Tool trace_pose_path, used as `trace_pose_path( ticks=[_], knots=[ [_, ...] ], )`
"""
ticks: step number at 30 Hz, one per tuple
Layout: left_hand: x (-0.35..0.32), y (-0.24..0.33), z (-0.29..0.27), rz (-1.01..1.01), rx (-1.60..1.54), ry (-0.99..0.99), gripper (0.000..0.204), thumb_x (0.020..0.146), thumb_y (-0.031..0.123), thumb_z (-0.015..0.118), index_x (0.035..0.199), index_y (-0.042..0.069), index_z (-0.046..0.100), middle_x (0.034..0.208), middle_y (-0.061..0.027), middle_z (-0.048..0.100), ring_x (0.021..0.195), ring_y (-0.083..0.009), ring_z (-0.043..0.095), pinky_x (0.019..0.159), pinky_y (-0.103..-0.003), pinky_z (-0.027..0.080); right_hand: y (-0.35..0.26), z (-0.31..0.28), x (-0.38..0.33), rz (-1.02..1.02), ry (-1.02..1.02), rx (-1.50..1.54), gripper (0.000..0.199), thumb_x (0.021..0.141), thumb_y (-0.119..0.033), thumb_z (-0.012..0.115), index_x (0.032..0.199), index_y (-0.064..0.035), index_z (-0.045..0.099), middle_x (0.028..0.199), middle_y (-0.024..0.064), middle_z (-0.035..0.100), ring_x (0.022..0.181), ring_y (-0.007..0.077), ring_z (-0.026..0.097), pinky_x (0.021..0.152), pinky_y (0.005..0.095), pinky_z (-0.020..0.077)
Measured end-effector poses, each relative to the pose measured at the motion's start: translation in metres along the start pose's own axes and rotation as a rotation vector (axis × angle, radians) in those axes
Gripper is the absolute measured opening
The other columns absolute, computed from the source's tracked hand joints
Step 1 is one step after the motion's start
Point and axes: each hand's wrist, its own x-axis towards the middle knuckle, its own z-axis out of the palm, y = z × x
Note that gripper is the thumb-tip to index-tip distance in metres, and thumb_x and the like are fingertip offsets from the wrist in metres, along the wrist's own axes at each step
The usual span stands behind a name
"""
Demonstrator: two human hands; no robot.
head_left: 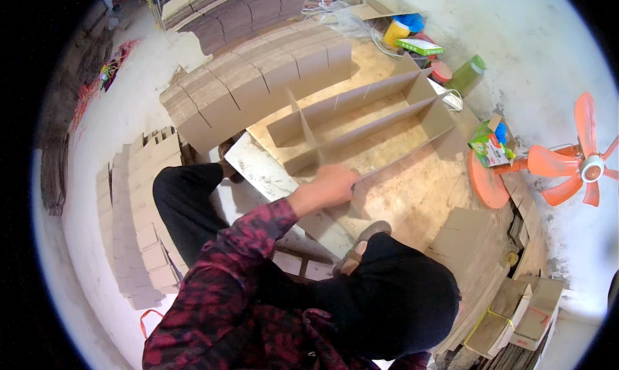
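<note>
The divider (387,130), made of crossed cardboard strips, stands on edge in the middle of the frame, on the pale wooden table (400,196). At its near side the left hand (327,186) has its fingers curled in, pinching a strip. The state of the right hand cannot be told; it does not show clearly past the knee (400,292) at lower centre. A sandal (351,260) is at the table's near edge. Just beyond the divider, toward the upper left, is a row of slotted cards (258,80). A green bottle (467,77) and a yellow tub (395,33) are at upper right, an orange fan (554,164) at right, and strapped cartons (500,318) at lower right.
</note>
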Motion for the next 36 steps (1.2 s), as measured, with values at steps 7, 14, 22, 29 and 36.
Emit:
trace_pose_path(
  ticks=[7,14,22,29,36],
  knots=[
    [-0.074,-0.021,-0.007,-0.071,0.074,0.108,0.015,0.070,0.005,0.057,0.084,0.001,0.056,0.081,-0.0214,0.063,0.080,-0.0410,0.063,0.067,-0.050,0.049,-0.077,0.016,0.070,-0.352,0.184,-0.331,0.017,0.093,-0.009,0.058,0.100,0.0067,0.055,0.087,0.0097,0.059,0.080,0.0192,0.052,0.074,0.0344,0.0472],
    [-0.076,-0.024,0.007,-0.100,0.039,0.265,0.017,0.069,0.006,0.058,0.086,0.002,0.054,0.079,-0.0196,0.063,0.075,-0.0409,0.063,0.065,-0.049,0.050,-0.194,0.167,0.172,-0.132,-0.450,0.444,0.023,0.097,-0.015,0.052,0.105,0.0048,0.059,0.090,0.0028,0.059,0.079,0.0121,0.050,0.072,0.0269,0.0444],
    [-0.090,-0.017,-0.005,-0.162,0.069,0.109,0.020,0.069,0.006,0.057,0.089,0.000,0.056,0.077,-0.0224,0.063,0.078,-0.0407,0.063,0.067,-0.049,0.050,-0.244,0.201,0.209,-0.341,-0.627,0.380,0.020,0.097,-0.011,0.050,0.108,0.0020,0.061,0.095,0.0011,0.062,0.085,0.0111,0.054,0.075,0.0264,0.0458],
    [-0.085,-0.019,-0.003,-0.167,0.006,0.059,0.019,0.072,0.008,0.056,0.090,0.002,0.061,0.083,-0.0219,0.065,0.084,-0.0404,0.064,0.071,-0.050,0.050,-0.272,0.204,0.157,-0.699,-0.818,0.239,0.050,0.086,0.006,0.058,0.134,-0.0026,0.047,0.116,0.0145,0.062,0.104,0.0189,0.058,0.089,0.0287,0.0453],
    [-0.087,-0.019,-0.007,-0.165,-0.015,0.083,0.017,0.073,0.009,0.056,0.087,0.001,0.061,0.082,-0.0225,0.065,0.085,-0.0408,0.063,0.071,-0.051,0.049,-0.295,0.213,0.150,-0.826,-1.014,0.041,0.063,0.087,0.003,0.057,0.145,-0.0102,0.036,0.102,0.0189,0.061,0.092,0.0204,0.060,0.083,0.0286,0.0466]
  ],
)
